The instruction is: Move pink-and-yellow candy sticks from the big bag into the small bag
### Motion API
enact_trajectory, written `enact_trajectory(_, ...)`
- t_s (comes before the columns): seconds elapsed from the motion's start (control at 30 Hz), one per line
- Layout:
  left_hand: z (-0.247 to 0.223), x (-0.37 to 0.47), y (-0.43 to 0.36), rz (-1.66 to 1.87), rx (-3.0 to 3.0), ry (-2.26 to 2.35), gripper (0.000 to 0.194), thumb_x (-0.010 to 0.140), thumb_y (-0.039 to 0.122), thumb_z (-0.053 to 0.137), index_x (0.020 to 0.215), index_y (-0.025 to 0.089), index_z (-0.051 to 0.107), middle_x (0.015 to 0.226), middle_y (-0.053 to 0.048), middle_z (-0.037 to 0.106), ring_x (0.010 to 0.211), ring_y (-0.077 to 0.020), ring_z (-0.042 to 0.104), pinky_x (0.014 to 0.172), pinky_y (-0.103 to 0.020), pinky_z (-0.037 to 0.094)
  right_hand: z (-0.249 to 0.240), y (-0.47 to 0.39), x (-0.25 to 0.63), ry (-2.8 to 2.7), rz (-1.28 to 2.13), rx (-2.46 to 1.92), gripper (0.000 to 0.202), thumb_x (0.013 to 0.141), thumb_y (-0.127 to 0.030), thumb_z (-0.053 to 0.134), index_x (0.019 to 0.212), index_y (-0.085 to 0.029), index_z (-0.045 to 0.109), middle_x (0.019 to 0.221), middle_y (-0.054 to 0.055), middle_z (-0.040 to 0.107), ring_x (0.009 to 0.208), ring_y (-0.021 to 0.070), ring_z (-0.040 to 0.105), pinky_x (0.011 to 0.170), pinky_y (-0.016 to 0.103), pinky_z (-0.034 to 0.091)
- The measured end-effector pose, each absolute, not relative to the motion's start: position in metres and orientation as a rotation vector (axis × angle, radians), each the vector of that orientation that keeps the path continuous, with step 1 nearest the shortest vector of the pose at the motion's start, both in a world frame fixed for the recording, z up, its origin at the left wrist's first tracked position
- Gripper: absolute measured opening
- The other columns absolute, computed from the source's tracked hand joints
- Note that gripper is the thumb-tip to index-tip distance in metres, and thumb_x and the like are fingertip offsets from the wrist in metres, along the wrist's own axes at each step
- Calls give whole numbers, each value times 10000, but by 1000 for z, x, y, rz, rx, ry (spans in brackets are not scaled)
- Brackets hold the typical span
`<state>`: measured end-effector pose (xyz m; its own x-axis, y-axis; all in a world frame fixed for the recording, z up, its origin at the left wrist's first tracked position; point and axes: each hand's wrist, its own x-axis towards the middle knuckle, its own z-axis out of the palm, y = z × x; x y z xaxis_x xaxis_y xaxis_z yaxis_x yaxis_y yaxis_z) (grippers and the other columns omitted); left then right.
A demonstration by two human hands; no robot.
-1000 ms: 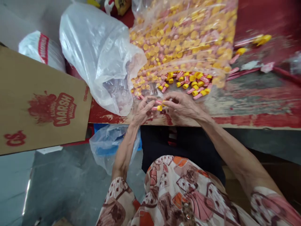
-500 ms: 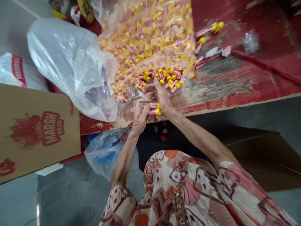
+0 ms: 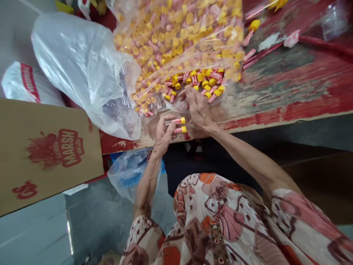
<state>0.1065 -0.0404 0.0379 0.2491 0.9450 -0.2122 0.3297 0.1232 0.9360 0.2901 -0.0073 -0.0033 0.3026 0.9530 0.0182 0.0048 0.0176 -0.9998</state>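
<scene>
My left hand [image 3: 162, 134] is closed around two clear tubes with yellow caps [image 3: 180, 125] and pink-and-white patterned lower parts. They lie side by side, with the capped ends pointing right. To their right, my right hand [image 3: 197, 108] is held apart from them, fingers loosely bent and spread; I see nothing in it. Its fingertips reach the mouth of a big clear plastic bag [image 3: 176, 40]. Loose yellow-capped pink pieces [image 3: 209, 82] lie in that opening, just beyond the fingers.
Left of the bag sits a cloudy plastic bag [image 3: 77, 62] with clear containers inside. A printed cardboard box [image 3: 55, 154] stands at the left. On the worn red table [image 3: 275, 99] are a clear cup [image 3: 333, 22] and a capped piece [image 3: 251, 30]. Below hangs another plastic bag [image 3: 129, 173].
My right hand has drawn back slightly to the right, away from the tubes. My left hand keeps its grip on them. The view has shifted a little.
</scene>
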Motion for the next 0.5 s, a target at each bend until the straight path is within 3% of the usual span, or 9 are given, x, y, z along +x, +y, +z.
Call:
enact_trajectory(0.13,25,95,-20,570,2016,1604,257,1158,478,705,1221,230,683,1181,-82,792,1016,-197,775,863,-288,621,-33,-15,314,-1244,581,-1546,438,1304,-347,352,1164,-193,738,1158,137,775,1080,186,687,1029,325,523)
enact_trajectory(0.23,12,95,-10,326,2252,1766,102,1168,320,659,1179,219,663,1253,-109,762,1033,-223,747,876,-317,602,-38,-20,319,-1484,551,-1560,453,1295,-313,331,1157,-193,746,1146,140,788,1104,192,681,1034,330,500)
enact_trajectory(0.37,0,101,-5,318,2280,1781,123,1150,334,737,1178,237,666,1263,-95,746,983,-209,700,861,-321,599,-27,-27,318,-1743,447,-1608,555,1291,-311,247,1216,-151,773,1189,195,801,1130,227,682,1034,377,472)
enact_trajectory(0.5,-13,109,-9,443,2265,1753,107,1196,354,684,1166,252,678,1244,-94,748,1062,-208,722,908,-332,653,-32,-30,320,-1934,356,-1691,652,1289,-401,192,1208,-154,790,1188,225,790,1125,259,695,1009,425,460)
